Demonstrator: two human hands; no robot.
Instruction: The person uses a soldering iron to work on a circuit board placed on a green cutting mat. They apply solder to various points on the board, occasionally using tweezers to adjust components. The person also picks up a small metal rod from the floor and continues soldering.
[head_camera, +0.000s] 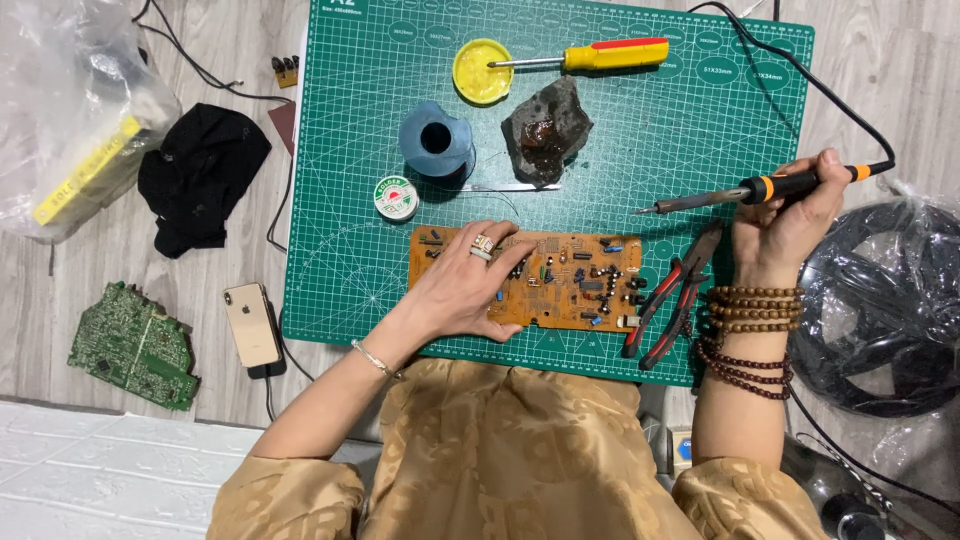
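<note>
My left hand (465, 285) lies flat, palm down and fingers spread, on the left half of the orange circuit board (545, 278); it grips nothing, only presses on the board. The board sits near the front edge of the green cutting mat (350, 150), components facing up. My right hand (785, 215) is closed around the orange-and-black handle of the soldering iron (760, 190), held like a pen, with the metal tip pointing left and hanging above the mat, just past the board's upper right corner and apart from it. The iron's black cord (800, 75) loops away over the mat's top right corner.

Just right of the board, by my right wrist, lie the red-handled pliers (675, 300), jaws pointing up toward the iron. Behind the board are a small solder reel (396, 198), a blue-grey spool (437, 140), a dark lump of rosin (545, 130), a round yellow tin (482, 71) and a yellow screwdriver with a red end (590, 55), its blade resting on the tin.

Off the mat to the left, on the pale wooden surface, lie a gold phone (251, 323), a green circuit board (135, 347), a black cloth (200, 170) and a clear plastic bag (70, 110). To my right, a black round thing wrapped in plastic (885, 310)
</note>
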